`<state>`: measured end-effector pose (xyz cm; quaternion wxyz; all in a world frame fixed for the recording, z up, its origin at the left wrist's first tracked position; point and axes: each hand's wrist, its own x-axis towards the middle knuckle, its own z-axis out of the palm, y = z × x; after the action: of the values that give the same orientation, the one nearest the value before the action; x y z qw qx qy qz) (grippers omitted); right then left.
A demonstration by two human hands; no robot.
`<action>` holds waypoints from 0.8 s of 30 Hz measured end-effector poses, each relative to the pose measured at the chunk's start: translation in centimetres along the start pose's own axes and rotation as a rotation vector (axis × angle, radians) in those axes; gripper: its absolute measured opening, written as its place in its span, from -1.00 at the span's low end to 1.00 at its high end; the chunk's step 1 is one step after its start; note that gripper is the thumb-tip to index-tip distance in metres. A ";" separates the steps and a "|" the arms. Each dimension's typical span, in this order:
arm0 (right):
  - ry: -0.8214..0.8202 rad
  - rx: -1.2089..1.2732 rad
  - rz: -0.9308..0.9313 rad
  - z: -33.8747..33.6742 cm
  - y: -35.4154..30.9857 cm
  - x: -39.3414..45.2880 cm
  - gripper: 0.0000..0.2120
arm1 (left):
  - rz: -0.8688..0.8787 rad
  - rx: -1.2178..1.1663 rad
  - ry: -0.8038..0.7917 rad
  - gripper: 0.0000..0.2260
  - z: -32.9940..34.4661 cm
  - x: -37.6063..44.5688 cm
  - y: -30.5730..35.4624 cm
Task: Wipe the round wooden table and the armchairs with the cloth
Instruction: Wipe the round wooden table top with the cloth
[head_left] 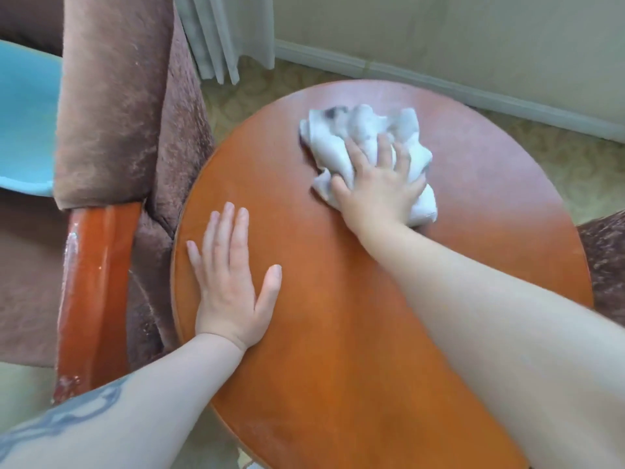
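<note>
The round wooden table (338, 333) fills the middle of the head view, its far part dull and dusty. A crumpled white cloth (341, 137) lies on the far half of the top. My right hand (378, 184) presses flat on the cloth, fingers spread over it. My left hand (230, 282) lies flat and open on the table's near left part, holding nothing. A brown velvet armchair (115, 113) with a glossy wooden arm (91, 282) stands against the table's left edge. Part of a second armchair (605, 265) shows at the right edge.
A light blue cushion (23, 120) lies on the left armchair's seat. Grey curtains (223, 35) hang behind, touching the patterned carpet (541, 147). A white skirting board (439, 82) runs along the wall beyond the table.
</note>
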<state>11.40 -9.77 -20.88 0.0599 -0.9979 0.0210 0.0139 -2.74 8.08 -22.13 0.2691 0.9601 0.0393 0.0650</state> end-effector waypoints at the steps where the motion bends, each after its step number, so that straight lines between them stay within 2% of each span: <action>1: -0.043 0.054 0.162 0.4 -4.2 -0.3 -0.44 | -0.011 -0.039 0.024 -0.37 -0.1 0.0 0.1; 2: -0.047 0.074 0.157 1.4 -8.1 -1.2 -0.44 | -0.024 -0.092 0.061 -0.37 -0.4 -0.1 0.1; 3: -0.041 0.075 -0.007 2.3 -11.2 -2.8 -0.46 | -0.039 -0.149 0.107 -0.38 -0.6 -0.1 0.1; 5: -0.086 0.053 -0.475 2.8 -12.9 -7.3 -0.51 | -0.085 -0.228 0.203 -0.38 -1.2 -0.3 -0.4; 7: -0.052 0.077 -0.748 2.2 -9.4 -10.2 -0.54 | -0.124 -0.250 0.218 -0.40 -2.0 -0.6 -1.2; 9: -0.078 0.015 -0.902 0.8 -3.6 -10.5 -0.49 | -0.086 -0.259 0.090 -0.44 -2.6 -1.0 -2.1; 10: -0.078 -0.037 -0.894 0.3 -1.2 -9.6 -0.45 | -0.055 -0.260 0.009 -0.46 -2.9 -1.2 -2.6; 11: -0.075 -0.041 -0.758 0.0 0.2 -8.4 -0.44 | -0.034 -0.257 -0.063 -0.47 -3.2 -1.4 -3.0; 12: -0.039 -0.005 -0.514 -0.1 0.2 -7.7 -0.44 | -0.028 -0.248 -0.123 -0.47 -3.4 -1.4 -3.4; 14: 0.049 0.043 0.026 1.1 -4.0 -7.4 -0.45 | -0.064 -0.235 -0.210 -0.45 -3.3 -1.3 -3.7; 15: 0.040 0.048 0.180 1.8 -7.0 -8.2 -0.44 | -0.102 -0.238 -0.230 -0.43 -3.2 -1.1 -3.6; 16: 0.056 0.050 0.189 2.5 -9.5 -9.8 -0.43 | -0.146 -0.256 -0.235 -0.41 -3.1 -0.9 -3.5; 18: 0.102 0.043 -0.114 3.4 -10.6 -14.3 -0.45 | -0.199 -0.295 -0.237 -0.39 -3.0 -0.5 -3.3; 20: 0.122 0.024 -0.460 3.1 -6.0 -19.5 -0.47 | -0.170 -0.277 -0.289 -0.41 -3.1 -0.5 -3.4; 21: 0.098 -0.006 -0.544 2.4 -2.5 -21.7 -0.45 | -0.144 -0.238 -0.318 -0.42 -3.2 -0.6 -3.6; 22: 0.057 -0.063 -0.581 1.6 1.4 -23.4 -0.43 | -0.123 -0.176 -0.339 -0.44 -3.2 -0.6 -3.7; 23: 0.045 -0.124 -0.542 0.8 5.0 -24.5 -0.41 | -0.107 -0.080 -0.350 -0.44 -3.0 -0.7 -3.6; 24: 0.052 -0.161 -0.406 0.2 7.9 -24.9 -0.39 | -0.092 0.054 -0.342 -0.43 -2.7 -0.9 -3.3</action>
<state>-13.78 -16.61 -21.27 -0.0192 -0.9832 -0.1801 -0.0225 -4.12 12.16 -21.67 0.2485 0.9612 0.0387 -0.1129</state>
